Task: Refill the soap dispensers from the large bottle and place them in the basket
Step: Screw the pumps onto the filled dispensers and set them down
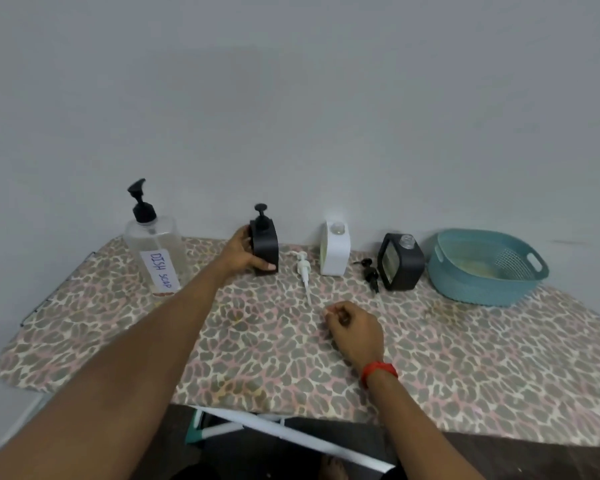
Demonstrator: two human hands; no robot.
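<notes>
counter [257, 358]: covered in a leopard-print cloth, set against a grey wall.
large bottle [156, 251]: clear, labelled "DISH SOAP", with a black pump on top; upright at the far left.
left grip [246, 252]: fingers and thumb wrapped round the side of the pumped black dispenser [265, 245], which stands upright on the counter, right of the large bottle.
right grip [352, 327]: fingers curled in with nothing seen inside them, resting on the counter just beside the tube end of the white pump [303, 271]; a red band [380, 372] is on the wrist.
white pump: lying flat between the pumped black dispenser and the white dispenser [335, 249].
white dispenser: upright, neck uncapped.
open black dispenser [400, 263]: upright, neck uncapped, just left of the basket [471, 289].
black pump [369, 271]: lying against the open black dispenser's left side.
basket: teal, at the far right.
</notes>
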